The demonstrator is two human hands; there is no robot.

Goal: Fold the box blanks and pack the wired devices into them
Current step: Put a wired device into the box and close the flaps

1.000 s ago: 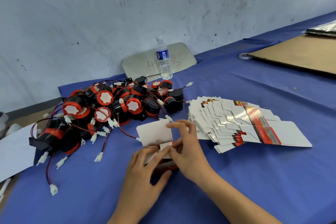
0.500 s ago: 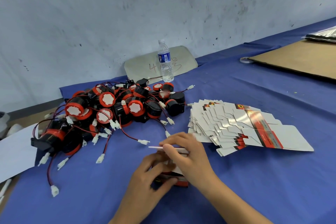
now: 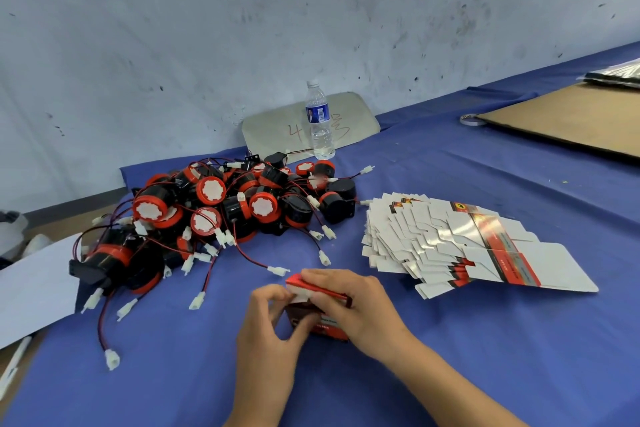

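While the blue-clothed table carries everything, the red box standing near its front edge serves as the landmark. Behind and left of the box sprawls the heap of black-and-red wired devices, their red-and-black leads and white plugs trailing toward it; the nearest plug lies just behind the box. To the right of the box fans the stack of flat box blanks, near but apart. The box stands upright on the table, its top flap lying left to right. The right hand comes in from the right and covers the flap, fingers pressing along its red top edge. The left hand comes in from the left, its fingers pinched on the white tuck tab at the box's upper left corner. Whether a device is already inside cannot be told. Judging by this, the coming move is tucking that tab down into the box, and the left hand is nearer to it.
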